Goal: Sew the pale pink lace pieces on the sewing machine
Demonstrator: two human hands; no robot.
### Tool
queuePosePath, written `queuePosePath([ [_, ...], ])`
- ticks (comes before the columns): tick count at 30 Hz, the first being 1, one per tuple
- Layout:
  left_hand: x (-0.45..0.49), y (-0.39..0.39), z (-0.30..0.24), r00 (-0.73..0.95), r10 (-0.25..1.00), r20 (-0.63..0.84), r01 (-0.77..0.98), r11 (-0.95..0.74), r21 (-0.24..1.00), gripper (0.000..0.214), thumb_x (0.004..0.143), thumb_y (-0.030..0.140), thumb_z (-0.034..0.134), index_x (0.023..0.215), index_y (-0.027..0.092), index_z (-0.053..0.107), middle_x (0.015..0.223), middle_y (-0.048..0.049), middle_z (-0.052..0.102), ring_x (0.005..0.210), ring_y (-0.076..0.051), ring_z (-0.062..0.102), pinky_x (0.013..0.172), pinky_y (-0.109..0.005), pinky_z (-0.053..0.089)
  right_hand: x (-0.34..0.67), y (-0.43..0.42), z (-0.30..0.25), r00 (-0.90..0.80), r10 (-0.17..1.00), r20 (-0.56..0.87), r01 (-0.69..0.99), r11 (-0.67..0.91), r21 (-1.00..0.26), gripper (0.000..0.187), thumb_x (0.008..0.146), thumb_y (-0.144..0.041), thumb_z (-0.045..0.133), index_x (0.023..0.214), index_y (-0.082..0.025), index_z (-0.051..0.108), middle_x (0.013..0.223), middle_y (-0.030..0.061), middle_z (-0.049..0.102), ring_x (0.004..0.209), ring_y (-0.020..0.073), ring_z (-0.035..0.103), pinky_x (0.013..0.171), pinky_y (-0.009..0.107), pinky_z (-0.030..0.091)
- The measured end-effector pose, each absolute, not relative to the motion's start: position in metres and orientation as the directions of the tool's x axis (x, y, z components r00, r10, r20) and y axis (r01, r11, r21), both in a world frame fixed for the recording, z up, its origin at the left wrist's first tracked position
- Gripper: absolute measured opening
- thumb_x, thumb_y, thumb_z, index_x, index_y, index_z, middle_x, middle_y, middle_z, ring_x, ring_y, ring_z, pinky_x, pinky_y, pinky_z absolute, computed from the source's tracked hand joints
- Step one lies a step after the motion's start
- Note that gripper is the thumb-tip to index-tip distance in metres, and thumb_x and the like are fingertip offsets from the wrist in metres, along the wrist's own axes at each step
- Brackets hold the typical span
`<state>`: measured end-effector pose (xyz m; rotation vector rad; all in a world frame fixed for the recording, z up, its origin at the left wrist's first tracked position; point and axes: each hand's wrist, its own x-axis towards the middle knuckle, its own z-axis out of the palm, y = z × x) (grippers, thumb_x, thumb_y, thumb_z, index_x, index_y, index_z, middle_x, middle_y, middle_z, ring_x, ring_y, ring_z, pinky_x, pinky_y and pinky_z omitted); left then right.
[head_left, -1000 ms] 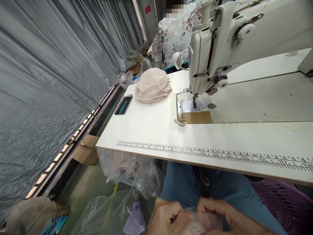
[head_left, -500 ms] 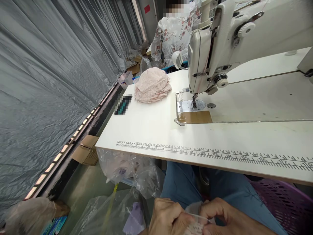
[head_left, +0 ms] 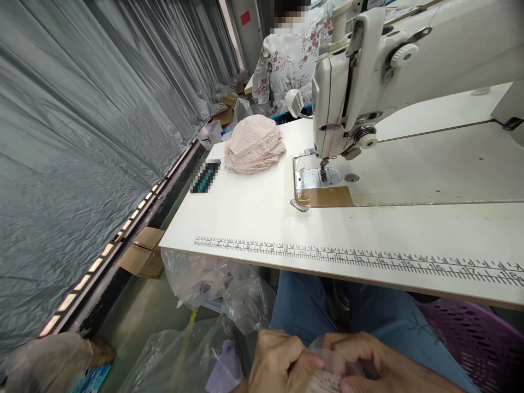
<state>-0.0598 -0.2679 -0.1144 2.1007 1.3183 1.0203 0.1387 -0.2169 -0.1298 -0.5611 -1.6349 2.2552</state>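
Note:
Low in the head view, over my lap, my left hand [head_left: 280,361] is closed with thumb and fingers pinching a sheer whitish piece of fabric [head_left: 325,379] that has a lacy pattern. On the other side of it my right hand [head_left: 379,361] is closed on the same fabric, its fingertips close to the left thumb. The lower part of the piece is cut off by the frame's bottom edge. Ahead on the white table [head_left: 241,210] stands a sewing machine [head_left: 333,103], its needle area bare of cloth. A stack of pale pink fabric pieces [head_left: 254,144] lies left of it.
A printed ruler [head_left: 303,252] runs along the table's front edge. Plastic bags [head_left: 216,284] hang and lie below left, near a cardboard box [head_left: 143,254]. A purple basket [head_left: 470,338] stands at lower right. A co-worker in a floral top [head_left: 286,65] sits beyond the table.
The right fingers have shifted slightly left, nearer the left hand, and the fabric between the hands has changed its folds. Both hands keep their hold. The view has shifted very slightly.

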Motion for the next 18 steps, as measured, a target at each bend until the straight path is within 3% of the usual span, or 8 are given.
queuePosePath([
  [4, -0.06, -0.268, -0.113, 0.262, 0.927, 0.27, 0.57, -0.374, 0.731, 0.055, 0.1, 0.047, 0.034, 0.054, 0.019, 0.038, 0.045, 0.0065, 0.03, 0.041, -0.007, 0.03, 0.047, -0.024, 0.026, 0.137, -0.22, -0.142, -0.868, 0.475, -0.145, -0.03, -0.342, -0.939, 0.049, 0.077, -0.064, 0.066, 0.069, -0.017, 0.06, 0.069, -0.0032, 0.043, 0.065, 0.0119, 0.039, 0.06, 0.027, 0.029],
  [10, -0.068, -0.264, -0.111, 0.231, 0.943, 0.238, 0.587, -0.331, 0.739, 0.061, 0.099, 0.056, 0.027, 0.054, 0.018, 0.042, 0.046, 0.0048, 0.03, 0.043, -0.008, 0.032, 0.048, -0.025, 0.023, 0.138, -0.212, -0.131, -0.857, 0.499, -0.126, -0.06, -0.341, -0.938, 0.041, 0.08, -0.057, 0.066, 0.071, -0.017, 0.06, 0.075, -0.0018, 0.047, 0.071, 0.0135, 0.043, 0.063, 0.027, 0.029],
  [15, -0.075, -0.242, -0.082, 0.262, 0.964, -0.034, 0.493, -0.104, 0.864, 0.071, 0.088, 0.075, 0.031, 0.047, 0.018, 0.025, 0.045, 0.0063, 0.015, 0.041, -0.005, 0.019, 0.044, -0.024, 0.014, 0.139, -0.201, -0.106, -0.865, 0.495, -0.074, -0.105, -0.324, -0.94, 0.044, 0.078, -0.056, 0.068, 0.064, -0.017, 0.051, 0.071, -0.0022, 0.046, 0.068, 0.0126, 0.042, 0.062, 0.026, 0.029],
  [18, -0.086, -0.216, -0.046, 0.259, 0.949, -0.178, 0.454, 0.043, 0.89, 0.073, 0.077, 0.084, 0.04, 0.048, 0.02, 0.021, 0.046, 0.0067, 0.017, 0.044, -0.005, 0.017, 0.043, -0.021, 0.013, 0.145, -0.196, -0.107, -0.852, 0.52, -0.06, -0.135, -0.329, -0.935, 0.049, 0.075, -0.063, 0.067, 0.064, -0.017, 0.051, 0.067, -0.0017, 0.046, 0.066, 0.0124, 0.042, 0.059, 0.026, 0.028],
])
